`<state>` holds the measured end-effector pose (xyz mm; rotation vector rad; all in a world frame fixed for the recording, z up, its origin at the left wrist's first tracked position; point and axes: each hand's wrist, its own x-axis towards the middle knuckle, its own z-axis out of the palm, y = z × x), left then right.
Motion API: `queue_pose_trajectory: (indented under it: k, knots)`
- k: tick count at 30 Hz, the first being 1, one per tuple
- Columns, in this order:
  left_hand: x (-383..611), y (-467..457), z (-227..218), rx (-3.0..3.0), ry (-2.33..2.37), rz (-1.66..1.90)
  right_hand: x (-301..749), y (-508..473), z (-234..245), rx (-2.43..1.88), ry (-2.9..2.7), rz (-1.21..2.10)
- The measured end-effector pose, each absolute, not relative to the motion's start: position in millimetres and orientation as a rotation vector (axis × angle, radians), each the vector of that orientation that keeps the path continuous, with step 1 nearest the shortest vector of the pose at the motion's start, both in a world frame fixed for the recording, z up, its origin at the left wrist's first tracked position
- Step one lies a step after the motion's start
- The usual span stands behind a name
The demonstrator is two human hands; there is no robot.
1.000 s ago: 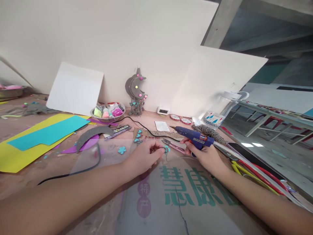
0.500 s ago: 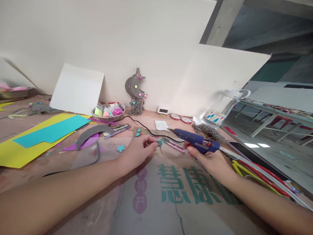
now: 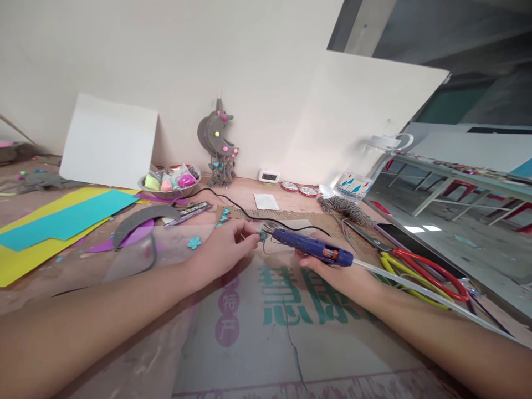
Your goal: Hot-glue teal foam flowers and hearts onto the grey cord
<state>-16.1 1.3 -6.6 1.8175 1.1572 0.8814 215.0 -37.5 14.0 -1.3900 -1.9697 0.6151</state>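
Note:
My right hand [image 3: 332, 277] grips a blue hot glue gun [image 3: 301, 243], a long clear glue stick [image 3: 399, 275] trailing from its back end. The gun's tip reaches a small teal piece [image 3: 263, 236] pinched in the fingertips of my left hand [image 3: 226, 252]. Fingers and nozzle partly cover that piece, so its exact shape is unclear; a thin grey strand hangs below it. Left of my left hand lies a teal flower cutout [image 3: 194, 243]. Several teal hearts [image 3: 224, 215] rest just beyond it. Under both hands spreads a printed plastic sheet [image 3: 257, 354].
A grey moon ornament [image 3: 216, 133] hangs on the white board. Behind my left hand stands a bowl of coloured clay [image 3: 170, 194]. Yellow foam sheet [image 3: 25, 266] lies left. Red-handled scissors [image 3: 432, 271], a phone [image 3: 419, 249], grey yarn [image 3: 344, 208] and a clear jug [image 3: 361, 169] are right.
My right hand has brought the glue gun left and down, so its tip now meets the teal piece. My left hand keeps its pinch. The camera view has shifted slightly.

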Motion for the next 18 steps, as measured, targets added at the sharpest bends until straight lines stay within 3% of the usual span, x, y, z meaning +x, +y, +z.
queue_pose_trajectory:
  k: [18]
  knots:
    - [-16.3,3.9,-7.6,1.827,1.170,0.901,215.8,-33.8,12.4,-1.397,-2.032,0.573]
